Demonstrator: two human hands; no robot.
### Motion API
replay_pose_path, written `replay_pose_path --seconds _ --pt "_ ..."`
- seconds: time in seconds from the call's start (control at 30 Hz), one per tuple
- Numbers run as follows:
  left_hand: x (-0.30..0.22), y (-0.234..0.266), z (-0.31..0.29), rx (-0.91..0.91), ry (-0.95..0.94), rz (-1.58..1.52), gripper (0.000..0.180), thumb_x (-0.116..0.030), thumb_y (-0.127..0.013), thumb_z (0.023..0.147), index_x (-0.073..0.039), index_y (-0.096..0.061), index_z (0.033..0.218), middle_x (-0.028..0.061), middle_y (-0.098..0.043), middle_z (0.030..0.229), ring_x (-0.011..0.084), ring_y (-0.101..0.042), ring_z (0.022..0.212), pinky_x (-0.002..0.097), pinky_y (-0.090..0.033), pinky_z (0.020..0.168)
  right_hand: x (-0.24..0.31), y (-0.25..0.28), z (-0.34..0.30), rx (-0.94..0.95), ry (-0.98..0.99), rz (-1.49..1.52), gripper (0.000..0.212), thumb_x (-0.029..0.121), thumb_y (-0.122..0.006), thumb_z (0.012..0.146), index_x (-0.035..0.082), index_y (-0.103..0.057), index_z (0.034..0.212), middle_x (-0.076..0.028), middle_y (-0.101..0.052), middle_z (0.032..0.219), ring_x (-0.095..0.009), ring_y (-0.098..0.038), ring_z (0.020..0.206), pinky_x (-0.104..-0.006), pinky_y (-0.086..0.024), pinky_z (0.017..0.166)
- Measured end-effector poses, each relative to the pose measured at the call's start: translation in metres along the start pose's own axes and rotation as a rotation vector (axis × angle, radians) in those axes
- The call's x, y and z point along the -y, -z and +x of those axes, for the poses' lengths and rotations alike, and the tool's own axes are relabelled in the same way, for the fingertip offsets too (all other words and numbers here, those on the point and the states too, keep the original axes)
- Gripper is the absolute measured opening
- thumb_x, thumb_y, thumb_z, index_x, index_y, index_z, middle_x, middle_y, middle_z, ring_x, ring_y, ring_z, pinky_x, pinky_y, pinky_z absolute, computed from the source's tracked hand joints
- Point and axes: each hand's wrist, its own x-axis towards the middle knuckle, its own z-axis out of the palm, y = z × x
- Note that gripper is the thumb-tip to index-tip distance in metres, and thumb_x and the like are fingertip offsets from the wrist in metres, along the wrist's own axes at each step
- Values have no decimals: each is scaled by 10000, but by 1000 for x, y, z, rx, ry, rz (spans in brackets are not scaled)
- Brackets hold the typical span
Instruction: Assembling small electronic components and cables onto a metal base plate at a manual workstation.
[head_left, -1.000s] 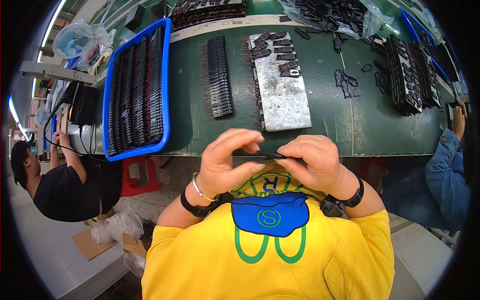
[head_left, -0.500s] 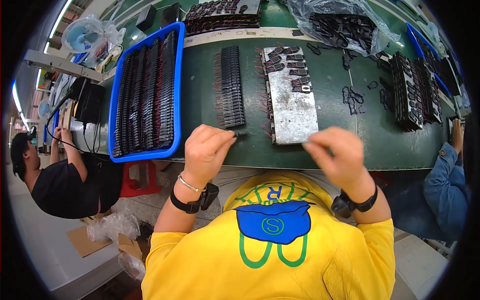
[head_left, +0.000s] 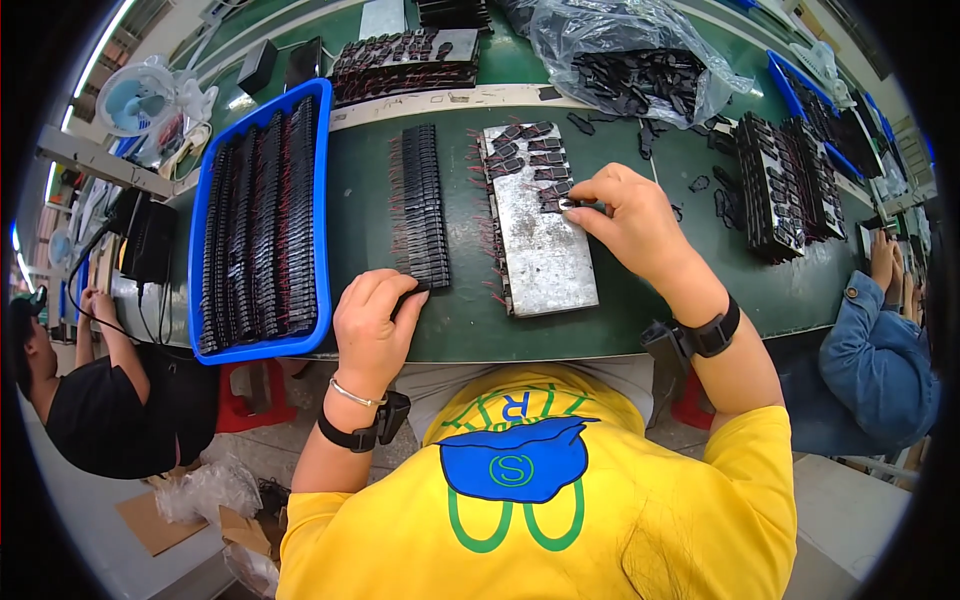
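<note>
Before me lies a silver metal plate (head_left: 548, 255), with several small black parts (head_left: 508, 165) on its far half and red wires sticking out along its left side. My right hand (head_left: 625, 215) is closed, thumb and forefinger pinching the nearest black part (head_left: 553, 197) at the plate's right edge. Left of the plate runs a neat row of slim black pieces (head_left: 425, 200) with thin red leads. At the near end of that row, my left hand (head_left: 372, 325) is closed on a slim black piece (head_left: 412, 297), mostly hidden by the fingers.
A blue tray (head_left: 325, 210) packed with rows of similar pieces stands left. Loose black parts (head_left: 728, 205) and stacked plates (head_left: 765, 190) are at right. A clear plastic bag (head_left: 560, 50) of parts lies far back. Co-workers sit at left (head_left: 130, 410) and right (head_left: 865, 370).
My right hand has moved forward from the plate's near right corner to the black part on it. My left hand has brought its piece against the row's near end. The view has shifted slightly.
</note>
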Motion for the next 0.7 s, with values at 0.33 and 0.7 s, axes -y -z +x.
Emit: replay_pose_path --seconds 0.33,0.7 --pt "6 -4 7 -6 43 32 203 -20 -723 691 -39 -622 865 95 -614 844 283 -592 775 358 -481 693 26 9 -22 21 94 60 178 40 -722 726 14 -641 882 -80 -569 765 -199 -539 614 -297 -448 554" --pt "-58 -3 -9 291 357 -1039 286 30 -675 783 25 -592 1057 96 -610 1010 147 -625 828 271 -516 750 76 -7 -62 -100 305 171 298 12 -782 610 7 -628 866 -104 -592 785 -267 -569 638 -323 -462 545"
